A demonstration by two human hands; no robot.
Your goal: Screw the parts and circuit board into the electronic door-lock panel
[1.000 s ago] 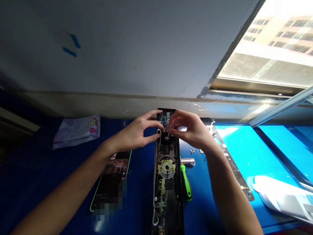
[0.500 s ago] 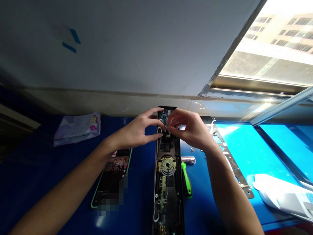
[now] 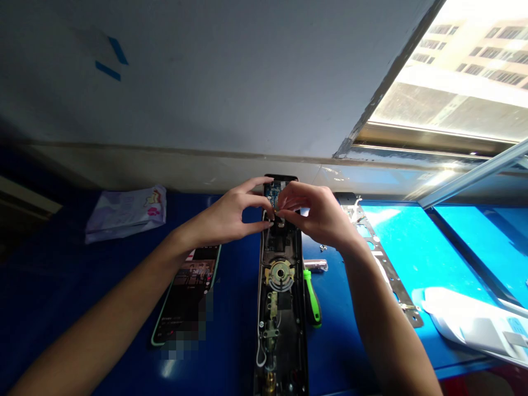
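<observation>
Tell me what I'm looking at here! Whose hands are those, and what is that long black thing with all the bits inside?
The camera sits on a person's head and looks down, so the two arms are that person's own. The left hand and right hand meet at the far end of a long black case lying open on a blue table. Their fingertips pinch something tiny beside a small blue circuit board; it is too small to tell what. Inside the case you can see a round brass part and a white wire. Beside it lie a green-handled screwdriver, a phone, a metal plate with holes and a packet of tissues.
</observation>
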